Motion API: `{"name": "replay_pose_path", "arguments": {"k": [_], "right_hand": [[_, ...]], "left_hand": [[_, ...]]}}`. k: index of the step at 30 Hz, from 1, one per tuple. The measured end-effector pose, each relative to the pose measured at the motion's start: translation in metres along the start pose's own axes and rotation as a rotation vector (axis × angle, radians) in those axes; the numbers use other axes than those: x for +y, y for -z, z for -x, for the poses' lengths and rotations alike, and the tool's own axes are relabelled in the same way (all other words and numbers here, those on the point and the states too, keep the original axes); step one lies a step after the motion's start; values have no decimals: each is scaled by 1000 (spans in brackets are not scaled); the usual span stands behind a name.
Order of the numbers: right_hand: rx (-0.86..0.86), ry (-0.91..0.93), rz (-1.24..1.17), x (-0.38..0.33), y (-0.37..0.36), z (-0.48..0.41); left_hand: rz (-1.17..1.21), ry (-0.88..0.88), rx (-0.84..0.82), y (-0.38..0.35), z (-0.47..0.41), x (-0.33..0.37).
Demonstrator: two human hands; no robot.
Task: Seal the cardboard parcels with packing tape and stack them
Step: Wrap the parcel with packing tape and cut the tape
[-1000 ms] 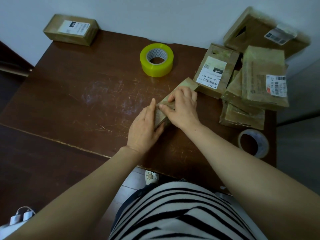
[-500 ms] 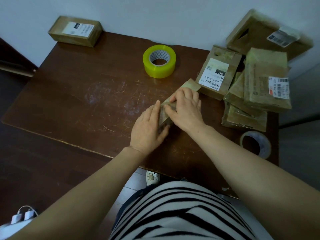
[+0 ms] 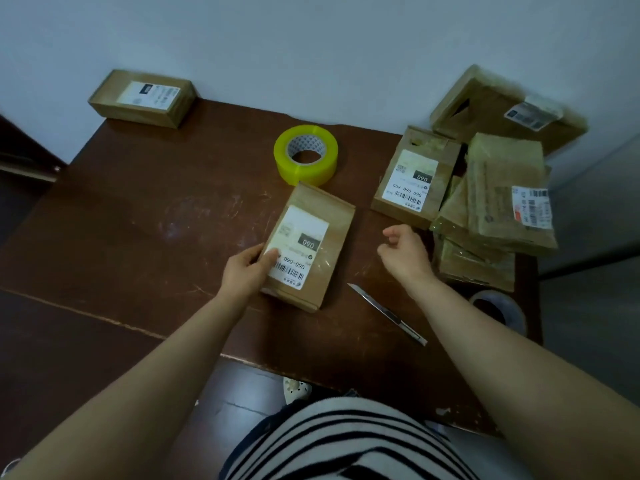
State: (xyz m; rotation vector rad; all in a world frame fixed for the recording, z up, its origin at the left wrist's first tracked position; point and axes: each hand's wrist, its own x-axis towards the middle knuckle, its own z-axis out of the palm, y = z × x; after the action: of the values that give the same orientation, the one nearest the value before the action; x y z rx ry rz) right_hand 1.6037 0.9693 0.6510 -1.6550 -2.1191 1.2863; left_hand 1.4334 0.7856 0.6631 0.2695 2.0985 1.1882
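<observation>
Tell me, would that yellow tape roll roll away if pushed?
Probably not: the yellow tape roll lies flat on the table, hole up, so it should slide. Set on edge, its round shape would likely roll. Its thick winding suggests it is stiff and fairly heavy.

a scratched dark brown table (image 3: 138, 209) stands against a pale bluish wall (image 3: 311, 46), above dark flooring (image 3: 52, 348)
</observation>
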Motion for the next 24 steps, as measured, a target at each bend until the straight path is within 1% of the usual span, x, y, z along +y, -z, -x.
{"name": "replay_pose_path", "arguments": {"k": [3, 6, 8, 9, 11, 14, 17, 19, 20, 22, 23, 24], "right_hand": [[-72, -4, 105, 5, 2, -7], [-57, 23, 130, 8, 7, -6], [33, 66, 154, 14, 14, 2], [89, 87, 156, 19, 19, 8], [187, 111, 143, 30, 30, 21], [324, 70, 157, 53, 50, 43], [491, 11, 236, 82, 63, 68], [522, -66, 260, 100, 63, 85], [497, -112, 283, 108, 62, 91], [388, -191, 401, 121, 61, 100], [322, -191, 485, 125, 61, 102], [273, -152, 565, 127, 62, 104]], "left_hand": [[-164, 35, -8, 0, -13, 0], [-430, -26, 25, -8, -20, 5], [-612, -95, 64, -18, -20, 10], [-686, -135, 55, -25, -18, 13], [-857, -185, -15, -41, -13, 17], [-1084, -186, -126, -58, -13, 16], [-1151, -197, -135, -60, -18, 16], [-1171, -249, -111, -60, -16, 16], [-1153, -292, -95, -62, -14, 17], [-1061, -396, -84, -70, -7, 22], [-1007, -441, -87, -75, -3, 25], [-958, -474, -91, -81, 2, 29]]}}
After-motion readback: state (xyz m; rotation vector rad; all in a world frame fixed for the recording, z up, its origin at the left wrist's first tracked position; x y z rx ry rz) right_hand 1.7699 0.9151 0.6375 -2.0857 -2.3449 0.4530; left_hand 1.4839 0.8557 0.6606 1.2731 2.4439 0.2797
